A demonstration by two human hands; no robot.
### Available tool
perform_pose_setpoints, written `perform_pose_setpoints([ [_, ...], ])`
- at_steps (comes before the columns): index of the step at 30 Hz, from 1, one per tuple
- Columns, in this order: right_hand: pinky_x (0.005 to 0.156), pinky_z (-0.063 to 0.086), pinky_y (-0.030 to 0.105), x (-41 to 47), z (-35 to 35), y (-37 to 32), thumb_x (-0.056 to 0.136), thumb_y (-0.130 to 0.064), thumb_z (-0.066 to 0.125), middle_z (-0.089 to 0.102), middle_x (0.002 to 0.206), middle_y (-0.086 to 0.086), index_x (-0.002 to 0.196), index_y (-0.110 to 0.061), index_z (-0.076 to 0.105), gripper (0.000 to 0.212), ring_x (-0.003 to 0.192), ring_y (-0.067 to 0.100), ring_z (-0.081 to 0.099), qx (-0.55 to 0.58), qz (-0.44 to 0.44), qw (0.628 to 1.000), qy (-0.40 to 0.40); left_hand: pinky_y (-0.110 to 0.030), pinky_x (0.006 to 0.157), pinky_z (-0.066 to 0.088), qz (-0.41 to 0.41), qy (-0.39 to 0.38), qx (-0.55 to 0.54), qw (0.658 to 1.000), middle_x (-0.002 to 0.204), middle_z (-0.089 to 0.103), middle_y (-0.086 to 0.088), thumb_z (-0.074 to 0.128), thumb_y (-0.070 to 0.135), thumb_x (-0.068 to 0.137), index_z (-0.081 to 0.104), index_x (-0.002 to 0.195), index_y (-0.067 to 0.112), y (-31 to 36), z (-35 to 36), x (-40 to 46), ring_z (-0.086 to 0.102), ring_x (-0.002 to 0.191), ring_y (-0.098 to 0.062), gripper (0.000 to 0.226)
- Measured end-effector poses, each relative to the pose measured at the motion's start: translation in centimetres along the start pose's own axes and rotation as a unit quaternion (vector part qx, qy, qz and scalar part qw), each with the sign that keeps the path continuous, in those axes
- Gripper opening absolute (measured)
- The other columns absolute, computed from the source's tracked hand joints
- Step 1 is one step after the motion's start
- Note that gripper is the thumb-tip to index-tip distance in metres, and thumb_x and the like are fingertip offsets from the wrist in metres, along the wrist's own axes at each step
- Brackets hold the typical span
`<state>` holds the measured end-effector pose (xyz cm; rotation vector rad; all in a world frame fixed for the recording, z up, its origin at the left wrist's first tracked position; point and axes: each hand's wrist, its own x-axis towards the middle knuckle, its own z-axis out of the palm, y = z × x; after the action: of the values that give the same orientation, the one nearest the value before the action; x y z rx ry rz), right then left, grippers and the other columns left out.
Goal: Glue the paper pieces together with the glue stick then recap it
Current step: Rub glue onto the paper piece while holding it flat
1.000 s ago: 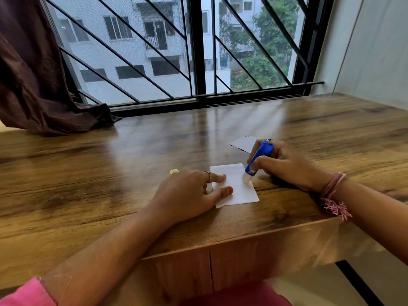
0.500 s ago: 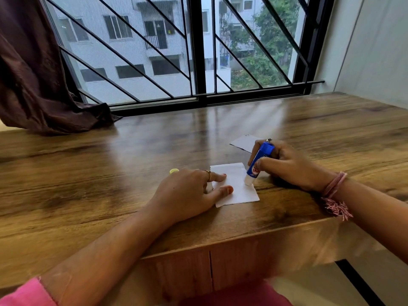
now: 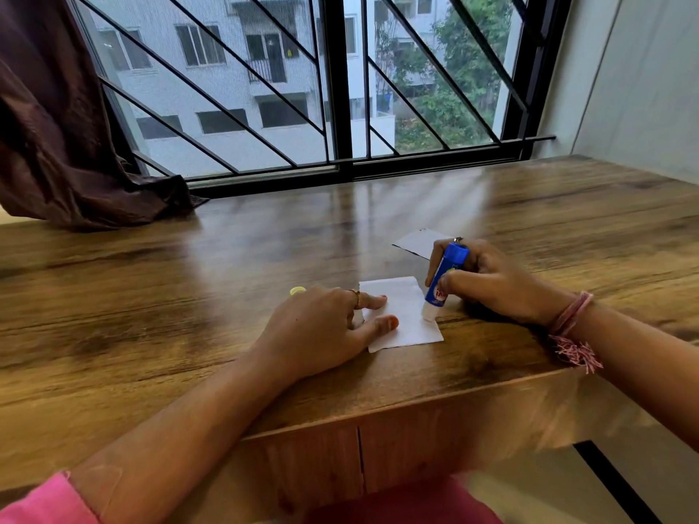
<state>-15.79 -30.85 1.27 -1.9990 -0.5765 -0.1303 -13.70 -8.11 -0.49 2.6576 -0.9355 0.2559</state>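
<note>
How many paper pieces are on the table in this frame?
2. One white piece lies under the left hand and glue stick; a second piece sits behind the right hand, partly hidden.

Barred window (image 3: 340, 81) behind wooden table (image 3: 189, 289)

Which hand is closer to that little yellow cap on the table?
Left. The left hand lies right beside the yellow cap; the right hand, holding the glue stick, is farther right.
</note>
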Motion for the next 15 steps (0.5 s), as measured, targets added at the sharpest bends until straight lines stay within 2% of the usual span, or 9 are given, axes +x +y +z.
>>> perform_pose_setpoints([
  [2, 0.056, 0.039, 0.007, -0.07, 0.04, 0.03, 0.074, -0.006, 0.054, 0.060, 0.056, -0.015, 0.079, 0.001, 0.057, 0.009, 0.053, -0.004, 0.054, 0.006, -0.005, 1.000, 0.005, -0.020, 0.046, 0.026, -0.003, 0.004, -0.004, 1.000, 0.049, 0.040, 0.046, 0.045, 0.068, 0.082, 0.060, 0.119, 0.042, -0.06, 0.04, 0.04, 0.045, 0.056, 0.021, 0.048],
  [3, 0.061, 0.041, 0.012, -0.11, 0.08, 0.00, 0.073, -0.007, 0.055, 0.062, 0.061, -0.008, 0.079, 0.001, 0.057, 0.010, 0.058, 0.000, 0.054, 0.007, -0.004, 1.000, 0.000, -0.020, 0.046, 0.026, -0.004, 0.006, -0.006, 1.000, 0.049, 0.040, 0.046, 0.045, 0.068, 0.082, 0.060, 0.118, 0.042, -0.10, 0.07, 0.05, 0.044, 0.056, 0.021, 0.047],
  [5, 0.067, 0.043, 0.026, -0.16, 0.09, -0.13, 0.071, -0.008, 0.055, 0.058, 0.070, 0.015, 0.076, 0.001, 0.056, 0.010, 0.067, 0.018, 0.053, 0.004, 0.002, 1.000, -0.016, -0.021, 0.047, 0.025, -0.005, 0.010, -0.010, 1.000, 0.049, 0.040, 0.046, 0.046, 0.067, 0.082, 0.061, 0.118, 0.042, -0.12, 0.08, -0.03, 0.043, 0.054, 0.022, 0.047],
  [6, 0.067, 0.043, 0.028, -0.12, 0.10, -0.13, 0.070, -0.007, 0.055, 0.056, 0.071, 0.017, 0.075, 0.002, 0.056, 0.010, 0.067, 0.020, 0.052, 0.009, 0.002, 1.000, -0.019, -0.021, 0.047, 0.025, -0.005, 0.011, -0.011, 1.000, 0.048, 0.040, 0.046, 0.046, 0.067, 0.082, 0.061, 0.118, 0.042, -0.11, 0.06, -0.07, 0.043, 0.054, 0.022, 0.046],
  [9, 0.067, 0.043, 0.022, 0.01, 0.07, 0.09, 0.071, -0.007, 0.055, 0.056, 0.070, 0.011, 0.076, 0.001, 0.056, 0.009, 0.066, 0.012, 0.054, 0.022, -0.005, 1.000, -0.009, -0.021, 0.046, 0.026, -0.004, 0.015, -0.016, 1.000, 0.047, 0.041, 0.045, 0.048, 0.067, 0.082, 0.062, 0.116, 0.041, -0.11, 0.11, -0.06, 0.043, 0.052, 0.022, 0.046],
  [12, 0.066, 0.042, 0.028, -0.07, 0.00, 0.13, 0.069, -0.018, 0.061, 0.052, 0.071, 0.027, 0.077, 0.003, 0.055, 0.023, 0.067, 0.022, 0.050, 0.010, -0.002, 1.000, -0.026, -0.021, 0.046, 0.026, -0.004, 0.015, -0.017, 1.000, 0.049, 0.041, 0.046, 0.048, 0.067, 0.082, 0.063, 0.116, 0.041, -0.10, 0.13, -0.03, 0.043, 0.054, 0.022, 0.045],
  [15, 0.063, 0.042, 0.021, -0.04, -0.03, 0.02, 0.070, -0.007, 0.056, 0.055, 0.070, 0.011, 0.074, -0.001, 0.055, 0.007, 0.064, 0.015, 0.051, 0.022, 0.001, 0.999, -0.037, -0.021, 0.047, 0.025, -0.003, 0.015, -0.018, 1.000, 0.048, 0.040, 0.046, 0.048, 0.067, 0.082, 0.062, 0.117, 0.041, -0.12, 0.09, -0.06, 0.043, 0.054, 0.022, 0.046],
])
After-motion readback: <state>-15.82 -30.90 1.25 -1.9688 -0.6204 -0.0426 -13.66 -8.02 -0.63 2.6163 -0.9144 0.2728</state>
